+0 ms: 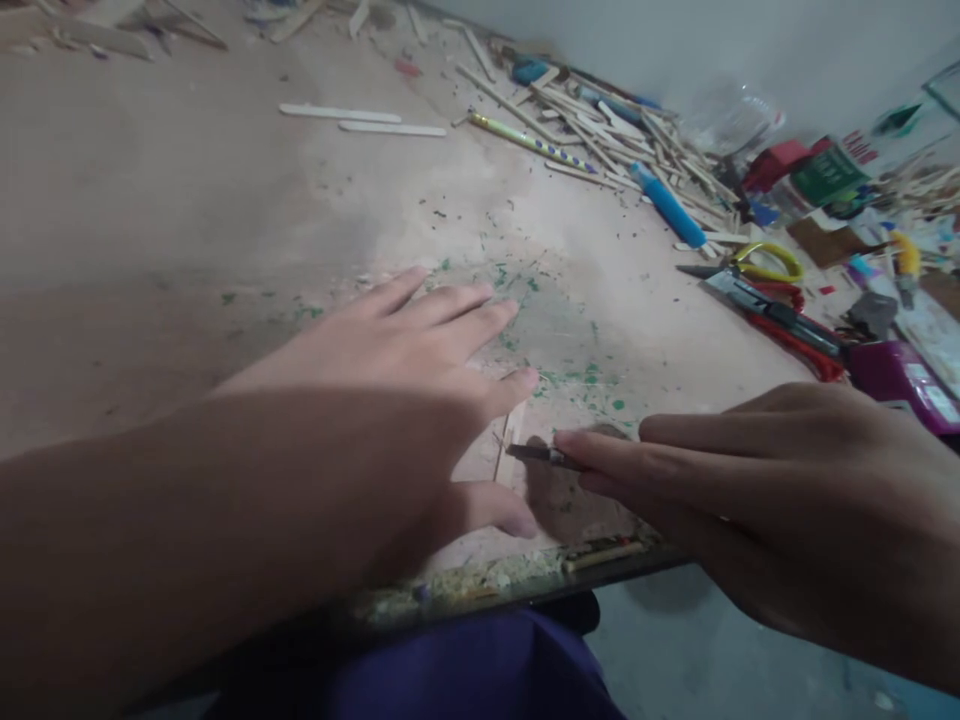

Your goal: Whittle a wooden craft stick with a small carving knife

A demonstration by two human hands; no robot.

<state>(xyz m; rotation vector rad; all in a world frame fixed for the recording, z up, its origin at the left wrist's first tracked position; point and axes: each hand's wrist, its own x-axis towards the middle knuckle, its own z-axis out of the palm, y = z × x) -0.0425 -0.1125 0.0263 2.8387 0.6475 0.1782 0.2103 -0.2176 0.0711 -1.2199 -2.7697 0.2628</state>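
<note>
My left hand (420,370) lies flat on the tabletop with its fingers spread. Between its index finger and thumb is a thin wooden craft stick (506,455), pinned down at its ends, partly under the hand. A craft knife (536,454) is gripped in my right hand (750,470), whose fingers are closed around its handle. The blade's tip touches the stick, with a small curled sliver beside it. Most of the knife's handle is hidden inside my right hand.
Two craft sticks (360,115) lie farther back. A patterned pencil (532,143), a heap of sticks (600,120) and a blue tube (667,205) lie back right. Scissors (769,262), a box cutter (780,315) and a purple object (904,385) sit right. The table edge (487,585) is close below.
</note>
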